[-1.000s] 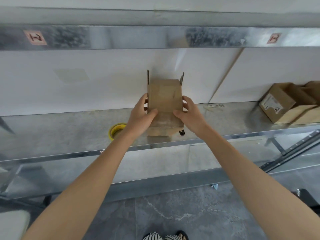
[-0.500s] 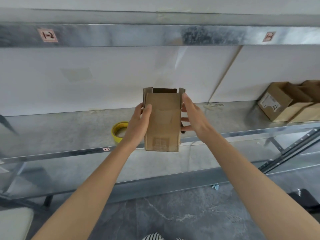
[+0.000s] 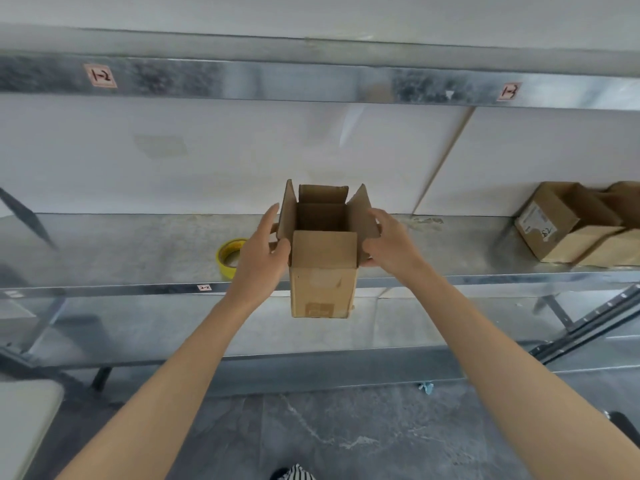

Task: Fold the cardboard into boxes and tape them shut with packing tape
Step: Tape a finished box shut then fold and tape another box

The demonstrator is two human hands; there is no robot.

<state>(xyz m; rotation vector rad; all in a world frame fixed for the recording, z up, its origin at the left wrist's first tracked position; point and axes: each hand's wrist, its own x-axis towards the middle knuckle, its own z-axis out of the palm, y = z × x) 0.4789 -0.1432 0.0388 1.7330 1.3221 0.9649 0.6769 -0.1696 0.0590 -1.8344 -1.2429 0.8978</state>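
**A:** What fills most of the view?

**B:** A metal shelf (image 3: pixel 121 258) runs the full width, with an upper shelf (image 3: pixel 277 81) above it and a white wall behind. Grey veined floor (image 3: pixel 346 438) lies below.

**A:** Is there any cardboard on the shelf?

**B:** At the far right end, other boxes (image 3: pixel 554 226) lie tipped over and touching each other. One shows a white sticker.

**A:** And the one being folded?

**B:** The box (image 3: pixel 323 271) is upright in the air, just in front of the shelf's front edge. Its bottom hangs lower than that edge. The top is open, with the back flap and both side flaps standing up. The near flap appears to hang down over the front face.

**A:** How are the hands?

**B:** Both grasp it. The left hand (image 3: pixel 258 258) clasps the left side, thumb at the front corner and fingers reaching up behind the left flap. The right hand (image 3: pixel 391 242) wraps the right side, fingers curled at the base of the right flap.

**A:** And the tape?

**B:** The yellow tape (image 3: pixel 228 258) lies on the shelf just left of the left hand, which partly hides it. It is apart from the box.

**A:** Anything smaller?

**B:** There is a 1-2 label (image 3: pixel 100 75) and a 1-3 label (image 3: pixel 508 91) on the upper shelf's front.
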